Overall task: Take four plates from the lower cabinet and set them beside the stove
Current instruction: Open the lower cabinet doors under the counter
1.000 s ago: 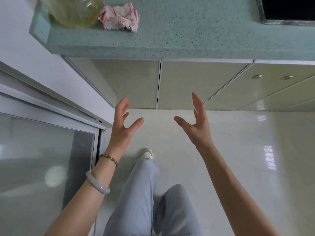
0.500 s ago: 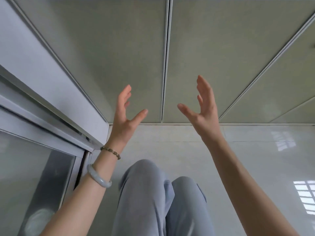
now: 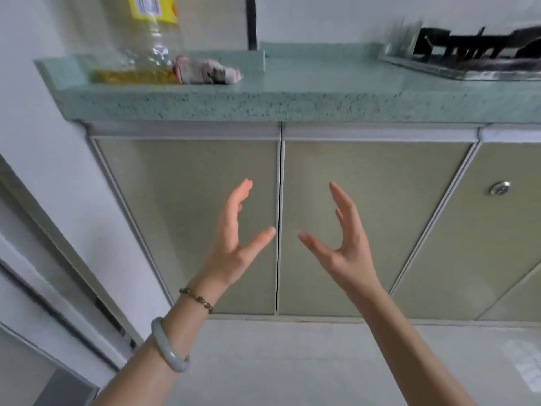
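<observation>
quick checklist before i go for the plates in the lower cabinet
1. left hand free: ok, open, holds nothing.
2. right hand free: ok, open, holds nothing.
3. left door and right door open: not ok, both closed.
4. plates inside: cannot tell, hidden behind the doors.
5. bare countertop beside the stove: ok, clear stretch between it and the cloth.
6. handle on these doors: cannot tell, none shows.
</observation>
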A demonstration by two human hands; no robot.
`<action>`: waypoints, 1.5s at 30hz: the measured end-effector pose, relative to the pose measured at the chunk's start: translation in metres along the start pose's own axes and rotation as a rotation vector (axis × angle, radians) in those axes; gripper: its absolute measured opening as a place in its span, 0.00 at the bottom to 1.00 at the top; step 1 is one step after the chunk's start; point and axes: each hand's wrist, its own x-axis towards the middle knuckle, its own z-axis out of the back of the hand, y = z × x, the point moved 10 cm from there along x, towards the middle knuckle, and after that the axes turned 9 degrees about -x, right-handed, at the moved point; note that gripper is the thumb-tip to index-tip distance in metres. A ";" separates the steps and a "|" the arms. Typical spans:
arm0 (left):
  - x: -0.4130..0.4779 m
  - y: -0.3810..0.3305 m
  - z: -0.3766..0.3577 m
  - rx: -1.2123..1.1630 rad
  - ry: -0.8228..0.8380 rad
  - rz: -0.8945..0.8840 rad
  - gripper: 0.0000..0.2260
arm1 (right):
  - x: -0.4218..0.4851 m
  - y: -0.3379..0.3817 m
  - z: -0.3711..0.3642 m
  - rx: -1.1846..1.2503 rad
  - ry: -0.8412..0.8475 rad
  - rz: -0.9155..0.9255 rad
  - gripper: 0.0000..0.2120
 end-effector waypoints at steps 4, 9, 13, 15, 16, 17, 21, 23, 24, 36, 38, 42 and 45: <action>0.044 -0.027 0.009 0.047 -0.006 -0.074 0.35 | 0.038 0.039 0.009 -0.029 -0.036 0.159 0.38; 0.075 -0.028 0.015 -0.070 -0.040 0.005 0.34 | 0.072 0.064 0.014 -0.077 -0.054 0.262 0.39; 0.090 -0.002 0.019 -0.467 -0.241 0.245 0.27 | 0.088 0.061 0.014 -0.105 -0.057 0.279 0.37; 0.096 0.009 0.013 -0.694 -0.329 0.359 0.25 | 0.091 0.056 0.015 -0.143 -0.060 0.293 0.37; 0.099 0.014 0.009 -0.776 -0.347 0.401 0.24 | 0.092 0.053 0.016 -0.161 -0.058 0.299 0.38; 0.102 0.015 0.003 -0.821 -0.344 0.427 0.23 | 0.092 0.051 0.017 -0.174 -0.056 0.301 0.38; 0.116 0.010 -0.008 -0.826 -0.288 0.440 0.08 | 0.092 0.048 0.025 -0.231 -0.054 0.303 0.37; 0.118 0.007 -0.011 -0.888 -0.293 0.455 0.03 | 0.091 0.047 0.028 -0.253 -0.054 0.304 0.36; 0.117 0.006 -0.011 -0.945 -0.302 0.466 0.03 | 0.090 0.046 0.030 -0.262 -0.050 0.300 0.36; 0.047 -0.031 0.020 -0.940 -0.277 0.567 0.10 | 0.067 0.052 0.012 -0.305 0.022 0.246 0.34; 0.009 -0.050 0.057 -0.867 -0.342 0.560 0.12 | 0.056 0.076 -0.026 -0.225 0.124 0.315 0.34; -0.029 -0.068 0.084 -0.781 -0.328 0.591 0.12 | 0.041 0.111 -0.076 -0.241 0.263 0.485 0.33; -0.043 -0.081 0.082 -0.715 -0.248 0.628 0.15 | 0.034 0.127 -0.104 -0.300 0.359 0.558 0.36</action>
